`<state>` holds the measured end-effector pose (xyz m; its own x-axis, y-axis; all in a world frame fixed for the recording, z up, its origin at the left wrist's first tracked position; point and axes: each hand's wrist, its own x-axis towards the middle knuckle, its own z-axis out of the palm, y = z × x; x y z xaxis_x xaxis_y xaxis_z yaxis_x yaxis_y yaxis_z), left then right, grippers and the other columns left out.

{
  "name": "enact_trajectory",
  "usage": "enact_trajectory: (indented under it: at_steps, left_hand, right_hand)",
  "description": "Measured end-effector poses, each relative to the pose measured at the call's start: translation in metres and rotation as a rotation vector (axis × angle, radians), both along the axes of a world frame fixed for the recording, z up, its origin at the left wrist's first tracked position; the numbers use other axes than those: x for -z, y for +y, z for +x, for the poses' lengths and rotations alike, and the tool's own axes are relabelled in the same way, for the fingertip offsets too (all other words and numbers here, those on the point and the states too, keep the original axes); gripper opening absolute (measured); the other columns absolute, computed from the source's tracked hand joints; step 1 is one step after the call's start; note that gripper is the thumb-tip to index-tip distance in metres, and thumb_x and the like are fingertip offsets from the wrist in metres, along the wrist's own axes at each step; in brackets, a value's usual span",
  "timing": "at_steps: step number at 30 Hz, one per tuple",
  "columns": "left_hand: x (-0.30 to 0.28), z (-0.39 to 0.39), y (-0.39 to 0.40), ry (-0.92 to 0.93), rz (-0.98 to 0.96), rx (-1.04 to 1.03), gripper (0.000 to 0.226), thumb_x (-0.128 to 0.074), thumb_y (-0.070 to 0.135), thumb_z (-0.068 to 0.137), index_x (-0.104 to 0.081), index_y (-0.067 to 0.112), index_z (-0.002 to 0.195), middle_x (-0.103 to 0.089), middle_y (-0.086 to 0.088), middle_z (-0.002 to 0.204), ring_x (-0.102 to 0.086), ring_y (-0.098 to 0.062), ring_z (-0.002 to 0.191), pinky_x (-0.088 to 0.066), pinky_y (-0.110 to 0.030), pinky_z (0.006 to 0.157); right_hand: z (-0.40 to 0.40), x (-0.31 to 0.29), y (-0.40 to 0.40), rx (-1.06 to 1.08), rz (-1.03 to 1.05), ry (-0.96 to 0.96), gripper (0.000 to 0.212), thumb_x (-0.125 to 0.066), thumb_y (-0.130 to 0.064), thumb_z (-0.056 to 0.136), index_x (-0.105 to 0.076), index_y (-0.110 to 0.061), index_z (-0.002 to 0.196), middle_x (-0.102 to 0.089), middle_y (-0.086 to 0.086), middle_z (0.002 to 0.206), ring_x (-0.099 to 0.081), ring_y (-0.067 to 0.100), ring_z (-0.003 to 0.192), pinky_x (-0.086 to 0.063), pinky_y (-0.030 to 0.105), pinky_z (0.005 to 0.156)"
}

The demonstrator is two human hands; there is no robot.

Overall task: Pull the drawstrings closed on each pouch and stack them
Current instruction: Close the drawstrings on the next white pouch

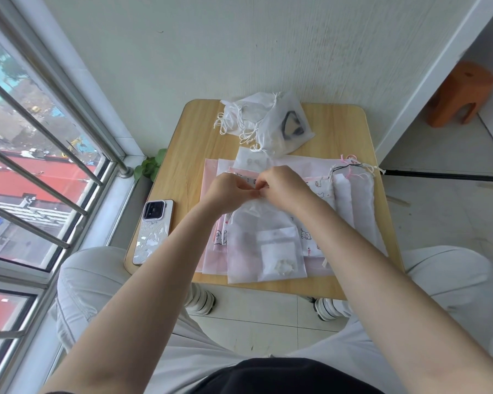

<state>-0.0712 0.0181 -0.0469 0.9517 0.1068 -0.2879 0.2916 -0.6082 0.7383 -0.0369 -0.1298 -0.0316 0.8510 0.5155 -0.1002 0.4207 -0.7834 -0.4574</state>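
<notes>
Head cam looks down at a small wooden table (342, 132) pushed against a pale wall, with the person's knees at the near edge. Far left is a barred window (40, 172), and a bit of green plant (150, 166) pokes up between the sill and the table. On the table's near left corner lies a phone (153, 231), face down, camera bump pointing away.

Then the main bit: a translucent white pouch (264, 245) lies flat on the near middle of the table, on top of a spread of pink and printed pouches (215, 237). You can see small white packets inside it. Its mouth is at the far end, gathered up between the hands. The left hand (227, 191) and right hand (282, 187) meet right there, knuckles nearly touching, fingers curled and pinching at the bunched top of the pouch. Whether they've got the strings or just the fabric, I can't tell, the fingertips are hidden.

At the far edge sits a heap of white pouches already cinched (256, 120), strings trailing left, one with a dark shape inside. To the right of the hands, narrow white pouches (350, 200) lie alongside, with pink, white and black strings (353, 167) at their far ends. Far right, off the table, an orange stool (461, 95) stands on the floor.
</notes>
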Motion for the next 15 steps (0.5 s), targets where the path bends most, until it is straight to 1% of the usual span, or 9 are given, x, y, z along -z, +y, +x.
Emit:
enact_trajectory:
  at_steps: [2, 3, 4, 6, 8, 11, 13, 14, 15]
  left_hand:
    - [0.0, 0.0, -0.001, -0.023, 0.033, 0.026, 0.025, -0.074, 0.033, 0.082, -0.069, 0.01, 0.074, -0.046, -0.007, 0.068, -0.037, -0.018, 0.066, -0.03, -0.029, 0.062]
    - [0.0, 0.0, -0.001, -0.036, 0.04, 0.034, 0.027, -0.074, 0.033, 0.083, -0.071, 0.008, 0.074, -0.05, -0.007, 0.069, -0.04, -0.017, 0.066, -0.032, -0.029, 0.062]
    - [0.0, 0.0, -0.001, -0.047, 0.049, 0.041, 0.03, -0.073, 0.033, 0.084, -0.073, 0.004, 0.076, -0.053, -0.007, 0.069, -0.042, -0.016, 0.065, -0.034, -0.029, 0.062]
    - [-0.002, -0.002, 0.0, -0.079, 0.096, 0.064, 0.025, -0.073, 0.031, 0.084, -0.075, 0.006, 0.078, -0.061, -0.009, 0.07, -0.046, -0.015, 0.064, -0.039, -0.031, 0.062]
    - [-0.004, -0.002, -0.001, -0.111, 0.161, 0.088, 0.017, -0.071, 0.027, 0.085, -0.075, 0.012, 0.081, -0.069, -0.005, 0.077, -0.054, -0.013, 0.07, -0.047, -0.032, 0.068]
    - [-0.004, -0.003, 0.0, -0.165, 0.265, 0.143, 0.013, -0.069, 0.03, 0.087, -0.073, 0.018, 0.09, -0.065, 0.006, 0.087, -0.058, -0.011, 0.084, -0.049, -0.027, 0.076]
    - [-0.003, -0.004, -0.001, -0.235, 0.291, 0.125, 0.016, -0.072, 0.031, 0.085, -0.071, 0.018, 0.095, -0.059, 0.005, 0.092, -0.058, -0.014, 0.088, -0.049, -0.029, 0.077]
    - [-0.002, -0.006, -0.002, -0.275, 0.291, 0.085, 0.021, -0.074, 0.033, 0.083, -0.068, 0.018, 0.097, -0.057, 0.005, 0.094, -0.057, -0.014, 0.085, -0.048, -0.029, 0.072]
    - [-0.001, -0.009, -0.003, -0.309, 0.292, 0.035, 0.028, -0.077, 0.035, 0.081, -0.064, 0.017, 0.098, -0.053, 0.005, 0.096, -0.054, -0.013, 0.081, -0.045, -0.028, 0.066]
  right_hand:
    - [0.0, -0.002, 0.001, -0.028, -0.083, 0.005, 0.019, -0.057, -0.01, 0.092, -0.071, -0.016, 0.104, -0.067, 0.006, 0.103, -0.062, 0.025, 0.094, -0.051, 0.032, 0.078]
    - [0.001, -0.003, 0.001, -0.035, -0.1, 0.024, 0.018, -0.055, -0.01, 0.093, -0.068, -0.015, 0.105, -0.065, 0.006, 0.105, -0.061, 0.025, 0.096, -0.05, 0.033, 0.078]
    - [0.002, -0.003, 0.0, -0.035, -0.099, 0.057, 0.017, -0.054, -0.01, 0.094, -0.066, -0.014, 0.106, -0.063, 0.005, 0.106, -0.059, 0.024, 0.097, -0.049, 0.033, 0.08]
    - [0.006, -0.001, -0.003, -0.026, -0.051, 0.163, 0.015, -0.052, -0.012, 0.097, -0.064, -0.017, 0.104, -0.06, 0.003, 0.106, -0.058, 0.022, 0.097, -0.049, 0.034, 0.083]
    - [0.01, 0.002, -0.008, -0.008, 0.028, 0.28, 0.012, -0.051, -0.018, 0.099, -0.062, -0.021, 0.095, -0.06, 0.0, 0.096, -0.058, 0.019, 0.089, -0.049, 0.033, 0.079]
    - [0.011, 0.004, -0.014, 0.037, 0.205, 0.463, 0.021, -0.05, -0.018, 0.1, -0.06, -0.018, 0.081, -0.053, -0.003, 0.071, -0.048, 0.014, 0.065, -0.04, 0.029, 0.065]
    - [0.01, 0.009, -0.016, 0.118, 0.37, 0.648, 0.019, -0.049, -0.014, 0.1, -0.062, -0.007, 0.088, -0.047, 0.0, 0.065, -0.04, 0.013, 0.057, -0.032, 0.026, 0.056]
    - [0.009, 0.012, -0.016, 0.165, 0.454, 0.761, 0.02, -0.048, -0.012, 0.101, -0.063, 0.001, 0.1, -0.044, 0.001, 0.065, -0.037, 0.012, 0.056, -0.028, 0.025, 0.053]
    - [0.009, 0.015, -0.016, 0.204, 0.524, 0.858, 0.026, -0.046, -0.009, 0.101, -0.058, 0.008, 0.115, -0.043, 0.002, 0.066, -0.035, 0.012, 0.055, -0.025, 0.026, 0.053]
